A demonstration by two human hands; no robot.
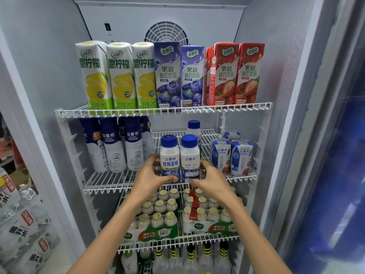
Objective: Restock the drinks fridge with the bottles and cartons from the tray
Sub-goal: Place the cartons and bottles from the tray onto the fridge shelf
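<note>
white coated wire shelf point(102, 186); glossy plastic blueberry bottles point(170, 155); smooth printed paper cartons point(167, 76).

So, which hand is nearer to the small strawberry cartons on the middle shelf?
Right. The right hand holds a blue-capped bottle just left of the strawberry cartons. The left hand is farther left, on the other bottle.

A glass door point(335, 175) stands open right; packaged water bottles point(21, 224) sit left.
</note>
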